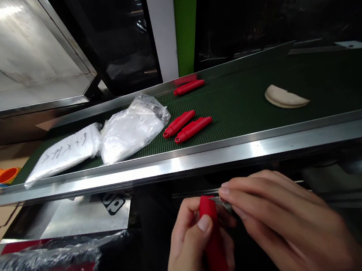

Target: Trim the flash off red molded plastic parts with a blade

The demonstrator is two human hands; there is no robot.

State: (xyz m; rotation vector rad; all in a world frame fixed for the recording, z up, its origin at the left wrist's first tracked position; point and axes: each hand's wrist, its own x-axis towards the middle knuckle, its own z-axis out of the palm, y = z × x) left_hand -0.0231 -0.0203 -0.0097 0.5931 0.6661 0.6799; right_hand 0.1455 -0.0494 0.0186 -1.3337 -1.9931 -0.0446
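My left hand (192, 244) is wrapped round a red plastic part (214, 245), held upright with the thumb on its near face. Close by, my right hand (287, 219) pinches a small thin blade (218, 200) whose tip meets the red part near its top edge. Most of the blade is hidden by my fingers. On the green conveyor belt (229, 98) beyond my hands lie more red plastic parts (194, 129), two side by side and one at the far edge (189, 87).
Two clear bags of white material (130, 130) rest on the belt's left. A cream half-round piece (285, 96) lies on its right. The metal rail (177, 162) runs before my hands. A plastic-lined box (97, 260) holds red parts at lower left; an orange ring-like piece (7, 175) sits on cardboard.
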